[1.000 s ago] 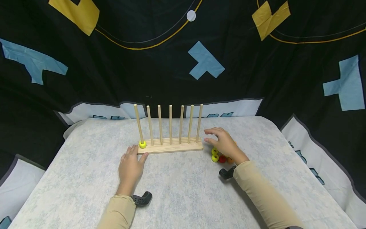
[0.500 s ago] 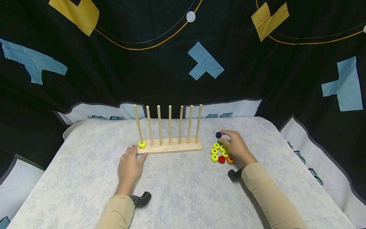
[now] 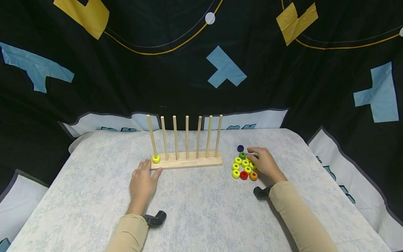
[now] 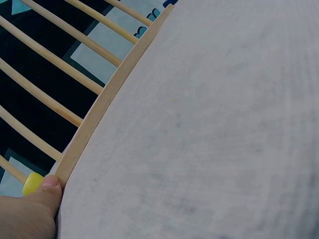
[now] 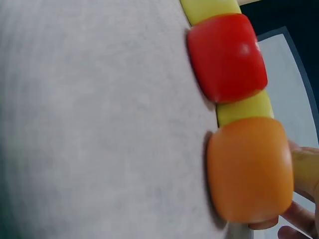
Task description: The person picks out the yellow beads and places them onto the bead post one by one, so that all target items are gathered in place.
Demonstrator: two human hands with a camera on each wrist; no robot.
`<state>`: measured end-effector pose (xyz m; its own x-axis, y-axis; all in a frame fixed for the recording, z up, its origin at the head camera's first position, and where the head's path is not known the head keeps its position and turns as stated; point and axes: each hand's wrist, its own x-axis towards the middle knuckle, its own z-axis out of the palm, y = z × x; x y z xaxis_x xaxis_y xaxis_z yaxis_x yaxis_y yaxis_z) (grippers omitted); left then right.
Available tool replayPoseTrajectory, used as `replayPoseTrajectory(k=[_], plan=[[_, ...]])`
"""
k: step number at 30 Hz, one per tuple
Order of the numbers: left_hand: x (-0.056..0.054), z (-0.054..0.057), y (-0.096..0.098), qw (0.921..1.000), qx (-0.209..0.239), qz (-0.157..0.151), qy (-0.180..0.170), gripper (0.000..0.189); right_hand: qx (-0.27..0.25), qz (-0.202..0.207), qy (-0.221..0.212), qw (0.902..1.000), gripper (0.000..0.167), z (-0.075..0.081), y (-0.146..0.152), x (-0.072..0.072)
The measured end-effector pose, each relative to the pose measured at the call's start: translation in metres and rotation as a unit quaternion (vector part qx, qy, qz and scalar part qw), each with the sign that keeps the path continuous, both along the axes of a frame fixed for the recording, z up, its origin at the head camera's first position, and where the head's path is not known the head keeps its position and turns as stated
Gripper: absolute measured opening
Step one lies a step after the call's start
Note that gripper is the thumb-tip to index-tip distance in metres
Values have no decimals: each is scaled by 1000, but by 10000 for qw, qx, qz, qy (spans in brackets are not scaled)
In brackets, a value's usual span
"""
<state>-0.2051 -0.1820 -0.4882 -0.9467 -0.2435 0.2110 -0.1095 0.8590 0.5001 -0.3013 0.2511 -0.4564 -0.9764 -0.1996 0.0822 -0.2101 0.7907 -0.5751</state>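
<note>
A wooden peg stand [image 3: 187, 162] with several upright pegs stands mid-table, and one yellow bead [image 3: 155, 159] sits at the foot of its leftmost peg. My left hand [image 3: 143, 183] holds the stand's left end; in the left wrist view its thumb [image 4: 49, 186] lies against the base's corner, the other fingers hidden. My right hand [image 3: 266, 163] is over the right side of a bead group, fingers bent loosely and thumb apart from them, with nothing visibly gripped. There lie several yellow beads [image 3: 235, 167], a red bead [image 3: 244, 175], an orange bead [image 3: 253, 176] and a green bead [image 3: 242, 155].
A dark purple bead [image 3: 240, 148] lies at the far end of the group. The table [image 3: 201, 210] has a pale mottled cover. Behind it hangs a black cloth [image 3: 176, 87] with blue and yellow shapes.
My right hand has moved right from beside the rightmost peg to the bead group, then slightly farther right, uncovering more beads. The left hand stays at the stand's end.
</note>
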Motion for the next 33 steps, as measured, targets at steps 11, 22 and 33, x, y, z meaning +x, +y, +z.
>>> replayPoseTrajectory(k=[11,22,33], plan=[[0,-1,-1,10000,-10,-6,49,69,19,126,-31,9999,37,-6,9,3],[0,-1,-1,10000,14,-1,41,69,48,207,37,9998,34,-1,7,0],[0,-1,-1,10000,40,-2,16,69,300,86,-177,9994,31,4,2,-3]])
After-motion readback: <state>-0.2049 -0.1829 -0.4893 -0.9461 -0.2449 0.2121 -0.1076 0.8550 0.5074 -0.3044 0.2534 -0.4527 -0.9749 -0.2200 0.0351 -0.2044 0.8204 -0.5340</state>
